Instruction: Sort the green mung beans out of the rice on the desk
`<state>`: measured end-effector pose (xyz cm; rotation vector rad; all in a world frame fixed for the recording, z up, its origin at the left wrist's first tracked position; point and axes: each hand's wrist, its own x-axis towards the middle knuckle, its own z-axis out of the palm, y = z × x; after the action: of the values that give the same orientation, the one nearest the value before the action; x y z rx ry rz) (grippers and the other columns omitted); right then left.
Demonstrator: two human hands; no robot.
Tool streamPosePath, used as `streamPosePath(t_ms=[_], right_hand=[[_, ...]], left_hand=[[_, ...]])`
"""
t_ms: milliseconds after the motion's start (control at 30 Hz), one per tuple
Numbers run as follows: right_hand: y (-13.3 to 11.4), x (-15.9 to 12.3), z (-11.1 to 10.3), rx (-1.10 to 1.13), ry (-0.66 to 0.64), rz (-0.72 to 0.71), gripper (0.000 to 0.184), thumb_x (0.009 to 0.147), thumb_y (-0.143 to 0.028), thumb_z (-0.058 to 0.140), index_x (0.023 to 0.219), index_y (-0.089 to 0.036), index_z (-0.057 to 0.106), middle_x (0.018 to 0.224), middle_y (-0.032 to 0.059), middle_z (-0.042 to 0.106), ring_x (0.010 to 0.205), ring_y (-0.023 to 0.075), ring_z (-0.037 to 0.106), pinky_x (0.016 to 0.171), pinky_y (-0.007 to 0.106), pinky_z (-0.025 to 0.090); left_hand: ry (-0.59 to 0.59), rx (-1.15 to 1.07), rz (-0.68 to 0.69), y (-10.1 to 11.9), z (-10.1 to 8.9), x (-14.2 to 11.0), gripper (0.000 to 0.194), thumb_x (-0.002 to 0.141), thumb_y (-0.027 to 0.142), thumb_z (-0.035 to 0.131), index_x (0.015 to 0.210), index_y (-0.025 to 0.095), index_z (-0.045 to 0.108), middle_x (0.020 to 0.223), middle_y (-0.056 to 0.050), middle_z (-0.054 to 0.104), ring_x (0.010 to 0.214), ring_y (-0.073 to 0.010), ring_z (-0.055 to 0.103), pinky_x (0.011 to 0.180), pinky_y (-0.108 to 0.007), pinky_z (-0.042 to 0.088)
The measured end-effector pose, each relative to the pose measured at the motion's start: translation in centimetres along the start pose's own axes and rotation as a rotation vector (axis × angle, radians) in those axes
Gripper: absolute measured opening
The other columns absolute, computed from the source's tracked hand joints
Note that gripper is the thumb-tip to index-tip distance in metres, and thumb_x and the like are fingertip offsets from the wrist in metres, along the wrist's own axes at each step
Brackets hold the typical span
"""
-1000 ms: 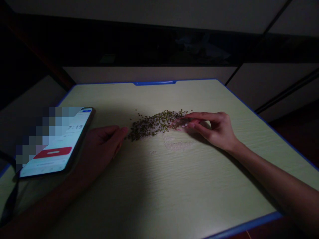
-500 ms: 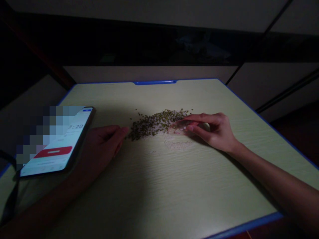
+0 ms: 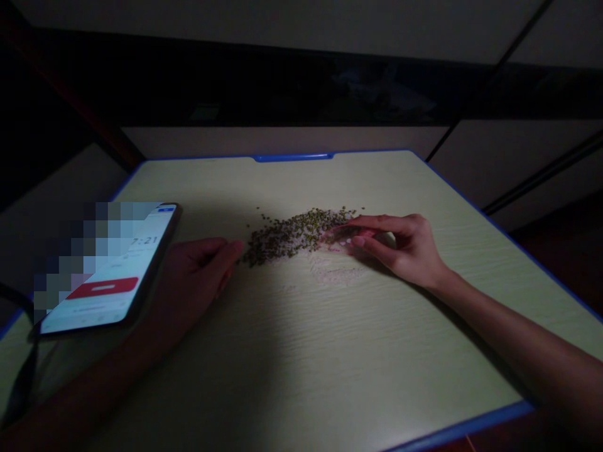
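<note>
A loose heap of small green beans mixed with pale grains [image 3: 296, 232] lies across the middle of the table. At its right end is my right hand [image 3: 405, 248], thumb and forefinger curved around a thin, see-through piece with reddish marks [image 3: 336, 237]. That piece reaches into the heap's edge, and its full shape is unclear. My left hand [image 3: 200, 267] rests in shadow at the left end, thumb pressed along the curled forefinger. Its thumb tip is close to the nearest beans; the inside of that hand is hidden.
A lit phone [image 3: 110, 282], partly pixelated, lies left of my left hand, with a dark strap or cable [image 3: 28, 370] beside it. The pale tabletop [image 3: 330, 364] has a blue rim and a blue handle [image 3: 294, 157] at the far edge. Fine pale residue [image 3: 336, 272] lies before the heap.
The digits on the phone have gone from 7:20 to 7:21. Both hands and the heap look nearly unmoved; the view has shifted very slightly.
</note>
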<state>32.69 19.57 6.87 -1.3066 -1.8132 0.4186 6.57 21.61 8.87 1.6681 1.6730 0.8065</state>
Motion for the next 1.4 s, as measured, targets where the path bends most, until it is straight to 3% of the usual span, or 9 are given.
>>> streamPosePath(t_ms=[767,1033,1233,1400], right_hand=[[0.53,0.13,0.04,0.003,0.072,0.034,0.024,0.073,-0.019,0.061,0.093,-0.014,0.073,0.071,0.007,0.073,0.059,0.0173,0.062,0.052,0.029,0.047],[0.25,0.1,-0.08,-0.013,0.053,0.027,0.023,0.072,-0.018,0.062,0.091,-0.014,0.073,0.061,0.0035,0.07,0.045,0.012,0.052,0.042,0.025,0.038],[0.24,0.11,-0.14,-0.003,0.047,0.032,0.024,0.072,-0.019,0.061,0.092,-0.014,0.073,0.065,0.0051,0.071,0.05,0.0131,0.055,0.045,0.026,0.04],[0.17,0.03,-0.25,-0.01,0.024,-0.003,0.023,0.074,-0.02,0.06,0.093,-0.015,0.074,0.063,0.0037,0.07,0.044,0.0103,0.049,0.041,0.025,0.036]], left_hand=[[0.003,-0.019,-0.017,0.34,0.12,-0.14,0.037,0.064,0.044,0.047,0.037,0.02,0.038,0.031,0.007,0.034,0.032,-0.0057,0.032,0.038,-0.018,0.025],[0.014,-0.021,-0.006,0.31,-0.02,-0.15,0.037,0.064,0.043,0.047,0.036,0.021,0.038,0.03,0.007,0.034,0.031,-0.0057,0.032,0.037,-0.019,0.024],[0.002,-0.017,-0.004,0.08,0.08,0.0,0.037,0.064,0.044,0.047,0.036,0.02,0.038,0.03,0.007,0.034,0.031,-0.0058,0.031,0.036,-0.019,0.024],[0.008,-0.015,0.006,-0.11,0.05,0.01,0.039,0.064,0.045,0.046,0.035,0.02,0.037,0.03,0.007,0.034,0.032,-0.0059,0.032,0.038,-0.018,0.025]])
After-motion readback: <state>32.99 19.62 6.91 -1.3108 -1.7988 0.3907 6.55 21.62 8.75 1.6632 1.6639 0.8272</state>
